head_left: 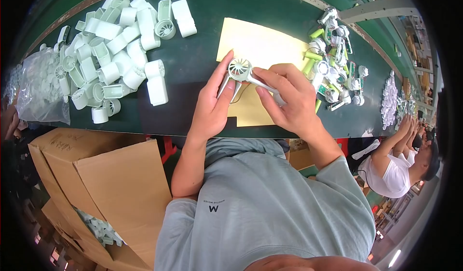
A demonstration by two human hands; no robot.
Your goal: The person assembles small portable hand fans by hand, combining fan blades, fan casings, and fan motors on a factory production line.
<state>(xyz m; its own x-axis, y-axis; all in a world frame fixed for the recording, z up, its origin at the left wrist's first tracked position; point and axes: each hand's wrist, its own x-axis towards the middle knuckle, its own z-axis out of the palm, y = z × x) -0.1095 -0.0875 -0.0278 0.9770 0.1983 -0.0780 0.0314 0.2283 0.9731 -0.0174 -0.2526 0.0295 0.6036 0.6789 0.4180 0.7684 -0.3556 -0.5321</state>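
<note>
Over the lower left part of a yellow sheet [270,39], laid on a dark green tabletop [202,5], a pale fan housing [239,68] with a round, spoked grille is held up between two bare hands. The housing is gripped by the left hand [212,104], its index finger stretched up along one side and its thumb laid near the grille. By the right hand [292,97], a slender pale strip [263,83] running out from the grille is pinched between thumb and fingers; whether it is joined to the housing cannot be told. A thin wire [239,97] is seen looping below the grille.

To the left of the yellow sheet, a large heap of pale green shells [111,44] is spread, with a clear plastic bag [41,87] of small parts placed farther left. Just right of the sheet, white motor assemblies [333,73] are clustered, with bright green cylinders [313,56] mixed among them. Below and left of the sheet, a cardboard box [120,174] is set beside the table. Far to the right of the sheet, a co-worker in a white top [388,172] is seen seated.
</note>
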